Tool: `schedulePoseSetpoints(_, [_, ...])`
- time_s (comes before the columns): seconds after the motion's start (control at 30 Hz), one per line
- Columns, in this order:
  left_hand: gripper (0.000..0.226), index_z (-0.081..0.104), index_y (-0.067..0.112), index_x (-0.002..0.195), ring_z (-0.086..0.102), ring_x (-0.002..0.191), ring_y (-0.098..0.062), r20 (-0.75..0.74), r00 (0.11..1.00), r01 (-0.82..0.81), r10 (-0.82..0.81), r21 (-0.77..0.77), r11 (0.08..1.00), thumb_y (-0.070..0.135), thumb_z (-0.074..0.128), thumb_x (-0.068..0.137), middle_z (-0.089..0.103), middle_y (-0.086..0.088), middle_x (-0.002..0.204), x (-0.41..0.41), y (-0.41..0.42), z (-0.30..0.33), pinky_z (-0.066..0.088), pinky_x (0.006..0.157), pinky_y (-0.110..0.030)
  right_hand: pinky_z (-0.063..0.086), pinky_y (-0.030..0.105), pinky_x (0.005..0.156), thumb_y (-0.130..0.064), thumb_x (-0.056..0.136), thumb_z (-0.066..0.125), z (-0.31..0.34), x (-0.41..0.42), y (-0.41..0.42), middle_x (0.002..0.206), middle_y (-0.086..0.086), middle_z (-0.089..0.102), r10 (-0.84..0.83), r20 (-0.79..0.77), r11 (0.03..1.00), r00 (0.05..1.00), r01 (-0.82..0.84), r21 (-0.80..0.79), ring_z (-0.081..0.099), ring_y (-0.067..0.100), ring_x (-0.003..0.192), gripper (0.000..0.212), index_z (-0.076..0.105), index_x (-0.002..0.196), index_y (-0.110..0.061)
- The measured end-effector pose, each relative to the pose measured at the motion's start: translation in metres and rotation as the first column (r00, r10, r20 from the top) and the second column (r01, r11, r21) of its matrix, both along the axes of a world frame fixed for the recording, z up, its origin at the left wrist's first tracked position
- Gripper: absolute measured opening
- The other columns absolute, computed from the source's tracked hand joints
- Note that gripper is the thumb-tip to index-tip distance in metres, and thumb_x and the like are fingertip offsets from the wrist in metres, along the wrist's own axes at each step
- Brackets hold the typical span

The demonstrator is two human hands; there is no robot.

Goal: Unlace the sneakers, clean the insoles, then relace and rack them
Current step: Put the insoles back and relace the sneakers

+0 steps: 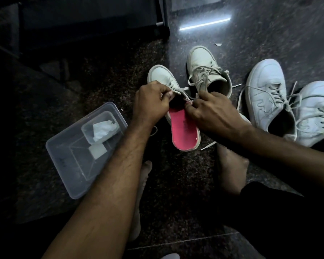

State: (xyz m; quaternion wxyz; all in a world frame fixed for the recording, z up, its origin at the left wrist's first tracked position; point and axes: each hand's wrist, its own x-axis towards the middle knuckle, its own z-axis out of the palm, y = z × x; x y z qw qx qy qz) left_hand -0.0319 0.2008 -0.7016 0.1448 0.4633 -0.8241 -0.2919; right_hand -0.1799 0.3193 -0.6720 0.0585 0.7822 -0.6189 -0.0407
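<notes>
Pink insole (pixel 183 128) just below both hands' fingers (pixel 190 107).

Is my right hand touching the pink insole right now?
Touching. The head view shows the right hand with fingertips pressed on the pink insole's upper end, where it enters the sneaker.

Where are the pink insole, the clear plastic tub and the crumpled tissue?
pink insole (pixel 183 130): head view, on its heel half.
clear plastic tub (pixel 64 161): head view, on its bare floor.
crumpled tissue (pixel 102 130): head view, on its middle.

Dark speckled floor (pixel 176 184), four pale sneakers (pixel 266 94), clear plastic tub (pixel 67 165)
</notes>
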Motion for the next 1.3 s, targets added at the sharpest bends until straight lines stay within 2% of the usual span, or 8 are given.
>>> schedulePoseSetpoints(0.17, [0.023, 0.076, 0.020, 0.091, 0.068, 0.078, -0.028, 0.062, 0.998, 0.007, -0.007, -0.010, 1.000, 0.035, 0.061, 0.086, 0.075, -0.003, 0.088, -0.004, 0.003, -0.001, 0.055, 0.073, -0.043, 0.030, 0.027, 0.045, -0.022, 0.085, 0.032, 0.002, 0.008, 0.020, 0.069, 0.003, 0.064, -0.140, 0.048, 0.989, 0.989, 0.138, 0.057, 0.064, 0.027, 0.066, 0.036, 0.067, 0.086, -0.012])
schedulePoseSetpoints(0.3, [0.027, 0.077, 0.024, 0.095, 0.070, 0.080, -0.027, 0.062, 0.997, -0.037, 0.034, 0.042, 0.998, 0.038, 0.058, 0.083, 0.076, -0.003, 0.085, -0.005, 0.006, -0.001, 0.056, 0.075, -0.041, 0.040, 0.034, 0.052, -0.023, 0.091, 0.033, -0.014, -0.008, 0.007, 0.077, 0.005, 0.062, -0.024, 0.152, 1.000, 0.988, 0.023, 0.009, 0.058, 0.029, 0.075, 0.042, 0.068, 0.109, -0.008])
schedulePoseSetpoints(0.57, [0.015, 0.080, 0.030, 0.095, 0.070, 0.080, -0.012, 0.050, 0.992, -0.125, 0.120, 0.129, 0.984, 0.038, 0.075, 0.084, 0.077, 0.006, 0.087, -0.003, -0.001, 0.005, 0.055, 0.075, -0.027, 0.036, 0.030, 0.052, -0.027, 0.088, 0.044, -0.008, -0.015, -0.003, 0.075, 0.001, 0.060, -0.043, 0.178, 0.994, 0.983, 0.059, -0.088, 0.060, 0.027, 0.072, 0.032, 0.071, 0.102, -0.018])
schedulePoseSetpoints(0.7, [0.015, 0.080, 0.030, 0.092, 0.069, 0.075, -0.016, 0.050, 0.990, -0.136, 0.130, 0.160, 0.978, 0.040, 0.077, 0.082, 0.076, 0.004, 0.081, -0.005, -0.003, 0.003, 0.055, 0.070, -0.028, 0.038, 0.033, 0.051, -0.023, 0.090, 0.046, -0.001, -0.023, 0.013, 0.073, 0.002, 0.061, 0.025, 0.128, 0.992, 0.991, -0.009, -0.126, 0.060, 0.027, 0.070, 0.025, 0.069, 0.093, -0.014])
schedulePoseSetpoints(0.9, [0.015, 0.080, 0.030, 0.090, 0.070, 0.078, -0.015, 0.052, 0.989, -0.142, 0.136, 0.152, 0.978, 0.042, 0.076, 0.082, 0.077, 0.005, 0.085, -0.007, 0.001, 0.001, 0.057, 0.075, -0.032, 0.044, 0.035, 0.049, -0.032, 0.090, 0.036, -0.023, -0.016, 0.009, 0.075, 0.003, 0.064, -0.004, 0.185, 0.983, 0.983, -0.030, 0.181, 0.063, 0.028, 0.075, 0.035, 0.065, 0.096, -0.014])
schedulePoseSetpoints(1.03, [0.015, 0.079, 0.030, 0.091, 0.071, 0.081, -0.018, 0.069, 0.987, -0.152, 0.144, 0.128, 0.980, 0.041, 0.074, 0.083, 0.077, 0.004, 0.087, -0.010, 0.005, 0.003, 0.058, 0.076, -0.035, 0.050, 0.039, 0.058, -0.027, 0.093, 0.037, -0.026, -0.018, -0.006, 0.077, 0.003, 0.065, 0.020, 0.205, 0.989, 0.979, -0.050, 0.141, 0.059, 0.029, 0.076, 0.034, 0.068, 0.092, -0.012])
schedulePoseSetpoints(1.2, [0.014, 0.080, 0.028, 0.092, 0.071, 0.081, -0.020, 0.101, 0.989, -0.125, 0.113, 0.122, 0.985, 0.038, 0.074, 0.084, 0.077, 0.001, 0.087, -0.012, 0.003, 0.007, 0.056, 0.078, -0.034, 0.039, 0.033, 0.052, -0.033, 0.086, 0.032, -0.031, -0.017, -0.024, 0.066, 0.003, 0.061, 0.042, 0.108, 0.984, 0.993, -0.060, 0.165, 0.060, 0.029, 0.068, 0.040, 0.066, 0.081, -0.014])
schedulePoseSetpoints(1.3, [0.015, 0.080, 0.028, 0.093, 0.071, 0.081, -0.021, 0.105, 0.989, -0.115, 0.102, 0.118, 0.986, 0.039, 0.074, 0.083, 0.077, 0.000, 0.087, -0.011, 0.003, 0.008, 0.056, 0.078, -0.034, 0.044, 0.034, 0.054, -0.029, 0.084, 0.038, -0.030, -0.018, -0.026, 0.064, 0.001, 0.059, 0.072, 0.068, 0.986, 0.995, -0.082, 0.143, 0.059, 0.027, 0.069, 0.031, 0.065, 0.075, -0.016])
